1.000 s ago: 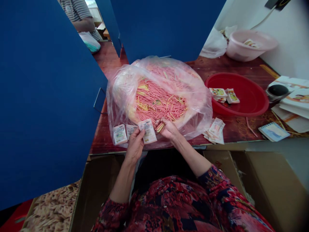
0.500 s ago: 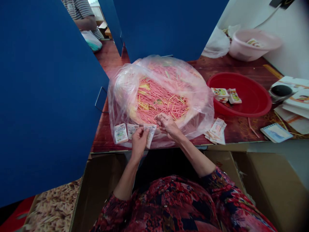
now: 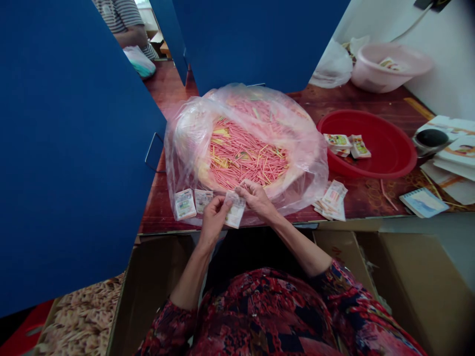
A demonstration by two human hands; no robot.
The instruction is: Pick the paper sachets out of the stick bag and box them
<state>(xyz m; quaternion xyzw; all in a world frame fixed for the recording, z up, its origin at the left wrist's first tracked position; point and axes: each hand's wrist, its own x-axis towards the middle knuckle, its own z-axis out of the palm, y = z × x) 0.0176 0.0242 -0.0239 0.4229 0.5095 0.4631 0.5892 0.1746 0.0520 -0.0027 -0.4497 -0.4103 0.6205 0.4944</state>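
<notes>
My left hand [image 3: 214, 216] pinches a small white printed packet [image 3: 235, 212] by its upper left side, in front of a large clear plastic bag [image 3: 304, 153]. At the packet's upper right corner, the closed fingertips of my right hand [image 3: 258, 199] grip its edge; whether they also hold something small is hidden. Pink sticks [image 3: 247, 165], with some yellow and green among them, fill the open bag. Two similar printed packets, one farther left [image 3: 184, 204] and one nearer my left hand [image 3: 203, 200], lie on the bag's front edge.
A red basin [image 3: 393, 148] with several filled packets stands at right, a pale pink basin [image 3: 374, 74] behind it. Flat packets [image 3: 333, 201], rubber bands and a notebook [image 3: 423, 202] lie near the front edge. Blue panels [image 3: 74, 148] flank the table. A person in striped clothing [image 3: 124, 17] appears beyond.
My right hand has moved slightly left and down, from apart to the packet's upper edge. The packet has turned to show more of its printed face and shifted a little right.
</notes>
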